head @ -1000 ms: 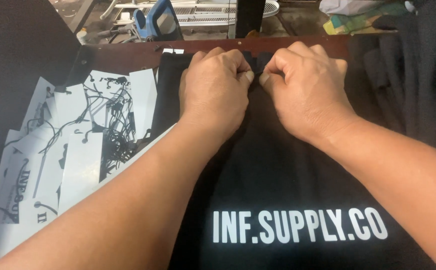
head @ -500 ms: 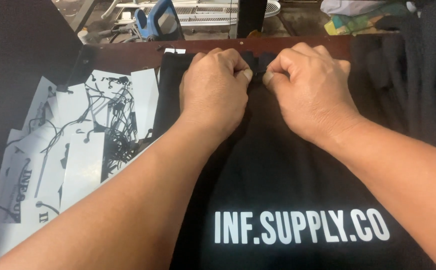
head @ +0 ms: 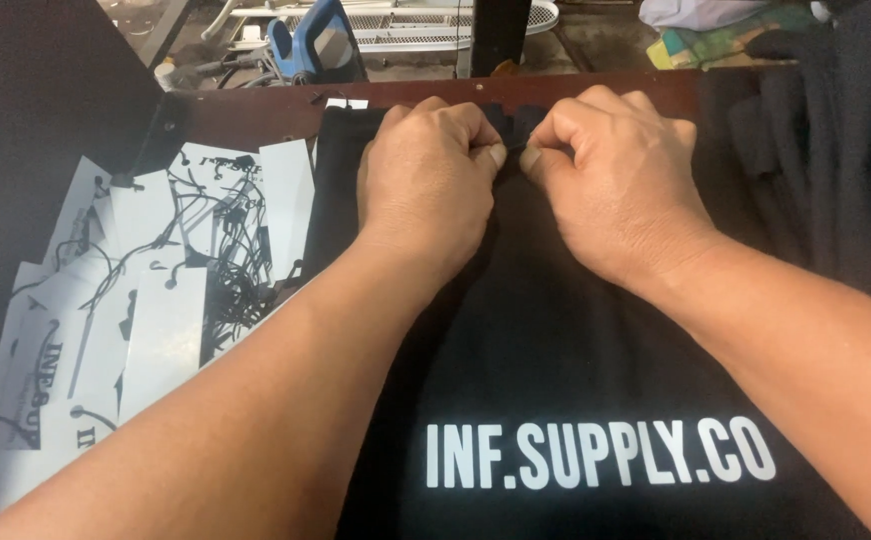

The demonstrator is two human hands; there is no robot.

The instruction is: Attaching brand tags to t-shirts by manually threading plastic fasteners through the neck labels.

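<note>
A black garment (head: 556,340) with white printed lettering lies flat on the table in front of me. My left hand (head: 431,185) and my right hand (head: 616,185) rest on its far edge, fists side by side. Both pinch the black fabric at the collar between thumb and fingers, their thumbs almost touching. What lies between the fingertips is too small and dark to make out.
White paper hang tags with black strings (head: 146,290) lie spread at the left. A pile of dark garments (head: 836,150) sits at the right. The red-brown table edge (head: 256,105) runs along the back, with a blue tool (head: 311,45) beyond it.
Both hands have stayed at the collar; the fingers shifted slightly while pinching the fabric.
</note>
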